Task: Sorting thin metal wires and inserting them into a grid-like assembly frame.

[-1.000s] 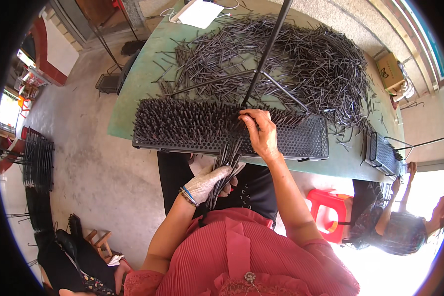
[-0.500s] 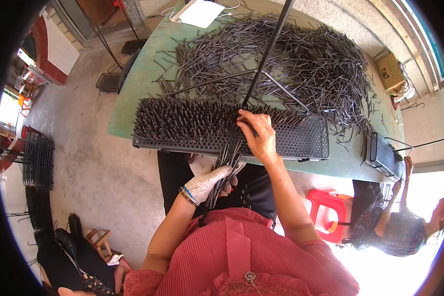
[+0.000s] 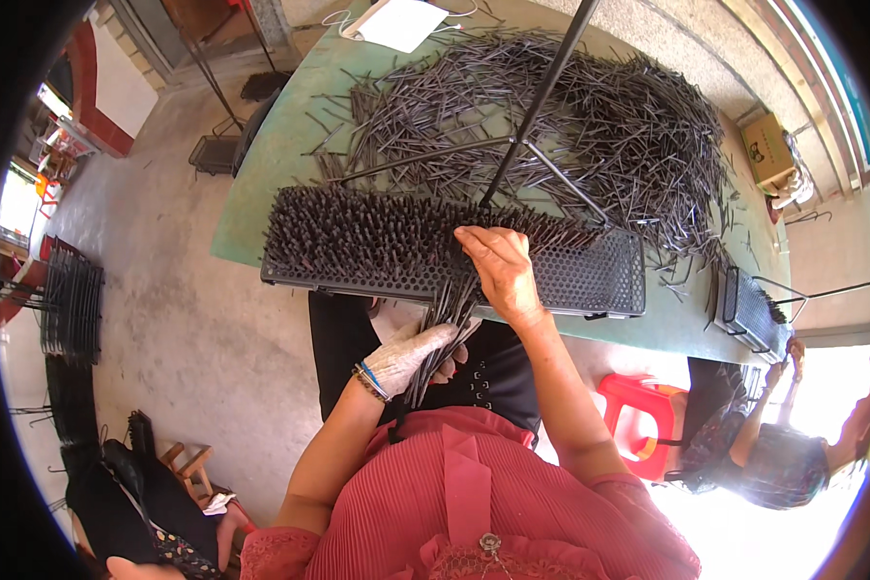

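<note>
My left hand (image 3: pixel 411 362), in a pale work glove, is closed around a bundle of thin dark sticks (image 3: pixel 443 319) just below the board's near edge. Across the table edge lies a long black perforated board (image 3: pixel 590 280). Dark upright sticks (image 3: pixel 353 237) stand densely in its left and middle holes, while bare holes show at the right and along the near edge. My bare right hand (image 3: pixel 505 273) is over the middle of the board, fingers pressed together at the standing sticks. Whatever is between those fingertips is hidden.
A large heap of loose dark sticks (image 3: pixel 638 126) covers the green table (image 3: pixel 246 213). A long black rod (image 3: pixel 549 82) with braces rises behind the board. A co-worker (image 3: pixel 768 454) handles a similar board (image 3: pixel 744 314) at the right, near a red stool (image 3: pixel 638 411).
My right hand has shifted slightly left, its fingers drawn closer together on the standing sticks. My left hand stays in place with its bundle. The rod's upper end leans further right.
</note>
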`<move>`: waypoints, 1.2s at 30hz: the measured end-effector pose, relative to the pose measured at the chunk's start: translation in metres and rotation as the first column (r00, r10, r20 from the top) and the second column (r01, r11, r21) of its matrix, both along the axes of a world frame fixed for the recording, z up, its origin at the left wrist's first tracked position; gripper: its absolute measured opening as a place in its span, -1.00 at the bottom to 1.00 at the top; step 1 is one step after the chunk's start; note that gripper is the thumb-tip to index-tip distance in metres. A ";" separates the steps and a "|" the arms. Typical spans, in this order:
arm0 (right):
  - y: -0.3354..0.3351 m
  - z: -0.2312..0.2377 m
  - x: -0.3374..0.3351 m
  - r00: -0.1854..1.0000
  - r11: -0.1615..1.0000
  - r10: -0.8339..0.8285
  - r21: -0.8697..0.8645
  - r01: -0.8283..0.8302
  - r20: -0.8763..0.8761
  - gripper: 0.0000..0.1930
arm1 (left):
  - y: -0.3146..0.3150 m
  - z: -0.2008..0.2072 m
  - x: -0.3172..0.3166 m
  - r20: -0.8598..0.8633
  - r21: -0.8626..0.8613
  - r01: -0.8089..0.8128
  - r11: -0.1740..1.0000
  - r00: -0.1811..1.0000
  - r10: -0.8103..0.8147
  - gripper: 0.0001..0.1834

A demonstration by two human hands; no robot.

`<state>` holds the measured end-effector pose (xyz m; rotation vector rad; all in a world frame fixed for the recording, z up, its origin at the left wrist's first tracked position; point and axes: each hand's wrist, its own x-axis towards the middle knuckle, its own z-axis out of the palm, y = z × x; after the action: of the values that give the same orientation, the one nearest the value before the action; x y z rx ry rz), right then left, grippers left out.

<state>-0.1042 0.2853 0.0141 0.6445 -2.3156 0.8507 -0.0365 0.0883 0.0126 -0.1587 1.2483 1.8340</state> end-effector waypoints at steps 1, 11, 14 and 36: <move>-0.001 0.002 0.002 1.000 0.997 0.006 0.075 -0.006 0.001 -0.65 | 0.000 -0.001 0.000 -0.004 -0.011 0.001 1.000 1.000 -0.002 -0.54; -0.005 0.001 0.008 0.982 0.981 -0.167 0.086 0.175 -0.086 -0.70 | -0.001 0.000 0.001 0.003 -0.017 -0.022 1.000 1.000 0.022 -0.58; -0.005 0.003 0.009 0.976 0.976 -0.200 0.070 0.206 -0.086 -0.72 | -0.001 0.001 0.001 -0.007 -0.003 -0.022 1.000 1.000 0.022 -0.59; -0.005 0.018 -0.008 1.000 0.990 -0.013 0.143 0.015 -0.018 -0.84 | -0.003 0.007 0.001 -0.028 -0.035 0.007 0.999 1.000 -0.008 -0.65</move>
<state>-0.1126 0.2801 0.0316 0.6924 -2.3792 0.6739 -0.0353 0.0856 0.0201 -0.1482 1.2992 1.8140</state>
